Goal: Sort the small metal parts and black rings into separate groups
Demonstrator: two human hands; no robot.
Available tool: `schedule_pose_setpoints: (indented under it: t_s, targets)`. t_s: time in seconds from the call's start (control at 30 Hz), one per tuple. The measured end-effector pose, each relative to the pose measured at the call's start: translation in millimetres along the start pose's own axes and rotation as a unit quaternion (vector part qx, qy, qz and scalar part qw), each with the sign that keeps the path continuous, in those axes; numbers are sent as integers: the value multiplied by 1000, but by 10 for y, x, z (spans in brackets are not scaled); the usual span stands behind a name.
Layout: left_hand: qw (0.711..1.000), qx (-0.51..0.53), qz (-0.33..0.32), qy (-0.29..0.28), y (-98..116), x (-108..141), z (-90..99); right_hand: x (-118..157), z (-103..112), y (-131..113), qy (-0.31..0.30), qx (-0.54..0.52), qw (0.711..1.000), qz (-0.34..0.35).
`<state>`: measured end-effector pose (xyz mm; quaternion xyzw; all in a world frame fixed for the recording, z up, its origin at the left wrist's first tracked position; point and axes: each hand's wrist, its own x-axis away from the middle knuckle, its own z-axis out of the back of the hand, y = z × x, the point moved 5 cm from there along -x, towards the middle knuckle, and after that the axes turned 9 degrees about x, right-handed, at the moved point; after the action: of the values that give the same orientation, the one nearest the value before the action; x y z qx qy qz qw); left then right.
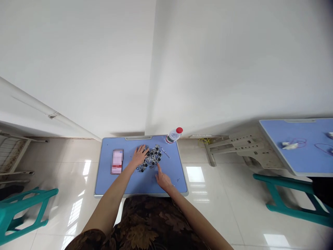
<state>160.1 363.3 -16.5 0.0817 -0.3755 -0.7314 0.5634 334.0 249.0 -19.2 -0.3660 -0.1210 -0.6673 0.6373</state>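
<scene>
On a blue table point(161, 185) lies a loose pile of small black and silver metal parts point(155, 152); they are too small to name. My left hand point(139, 156) rests flat on the pile's left side with its fingers spread, covering some of the parts. From the near side, my right hand point(163, 179) reaches in with the index finger stretched out, its tip at the pile's front edge. The other fingers of that hand look bent, and nothing shows in them. A thin pen-like stick point(165, 152) lies just right of the pile.
A phone point(117, 161) lies at the table's left. At the back right stands a clear bottle point(173, 135) with a red cap. Tiny bits point(178, 180) lie near the right front corner. Green stools point(26, 208) and another blue table point(307, 149) stand at the sides.
</scene>
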Motion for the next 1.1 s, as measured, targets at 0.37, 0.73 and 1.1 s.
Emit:
schedule_pose_setpoints:
  t_s: [0.37, 0.73, 1.1]
  targets:
    - [988, 46, 64, 135, -380, 399, -8, -29, -43, -27, -37, 79, 996, 31]
    - [965, 178, 117, 154, -701, 501, 42, -20, -14, -47, -44, 77, 996, 24]
    - [987, 93, 84, 100, -486, 498, 120, -36, -23, -81, -45, 127, 991, 27]
